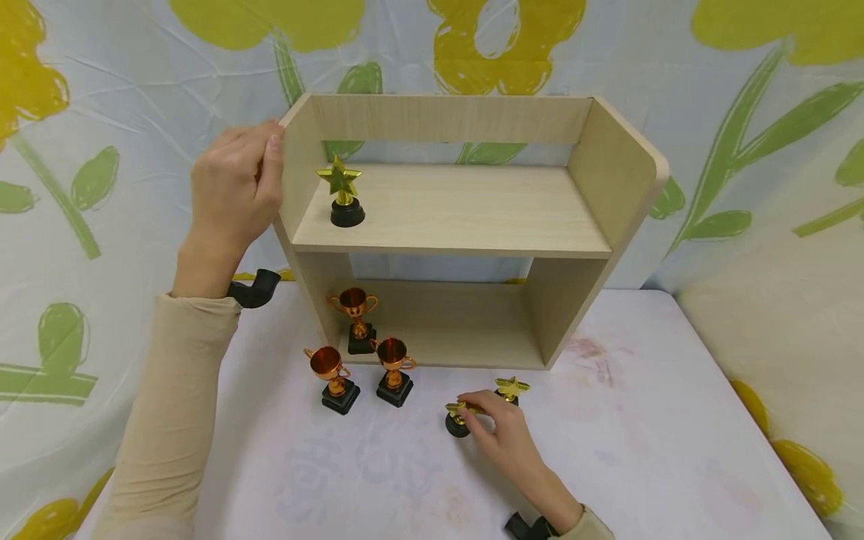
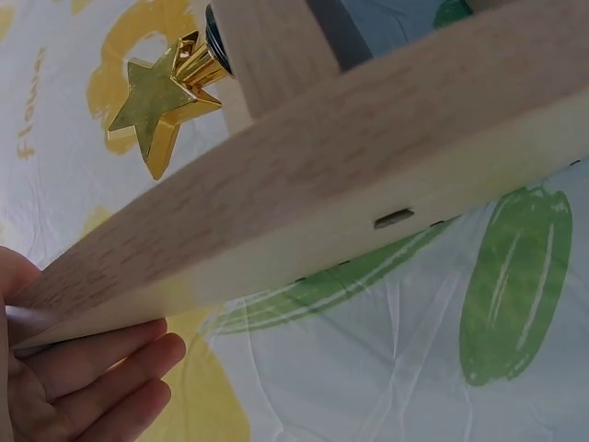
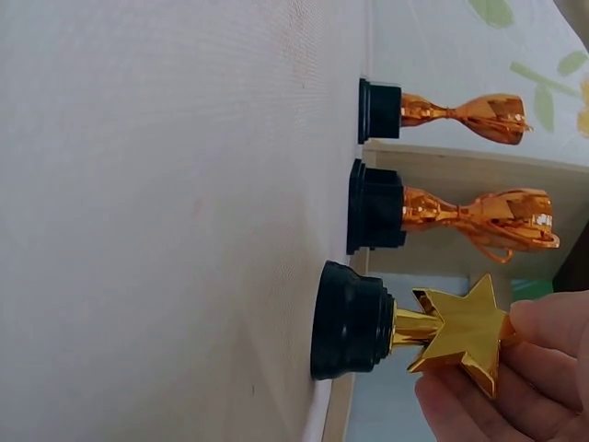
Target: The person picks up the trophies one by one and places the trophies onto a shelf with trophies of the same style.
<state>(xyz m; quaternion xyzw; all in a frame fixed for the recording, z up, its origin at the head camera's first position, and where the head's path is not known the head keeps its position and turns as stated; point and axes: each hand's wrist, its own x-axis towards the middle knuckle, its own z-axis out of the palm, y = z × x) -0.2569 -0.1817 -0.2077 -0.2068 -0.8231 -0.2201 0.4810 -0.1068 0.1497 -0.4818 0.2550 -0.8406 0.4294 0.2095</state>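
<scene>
My left hand (image 1: 236, 176) grips the upper left side panel of a two-tier wooden shelf (image 1: 452, 251); the left wrist view has the thumb on one face and the fingers (image 2: 120, 364) on the other. My right hand (image 1: 502, 435) pinches the star tip of a gold star trophy (image 3: 465, 331) with a round black base, which is at the tabletop. Just behind that hand, a second star trophy (image 1: 511, 388) is partly hidden. Another star trophy (image 1: 343, 191) stands upright at the left of the upper tier.
Two bronze cup trophies, one on the left (image 1: 333, 379) and one on the right (image 1: 394, 371), stand on the white tablecloth (image 1: 378, 487) before the shelf. A third cup trophy (image 1: 358, 319) is at the lower tier's left. Flower-printed cloth (image 1: 675, 90) hangs behind.
</scene>
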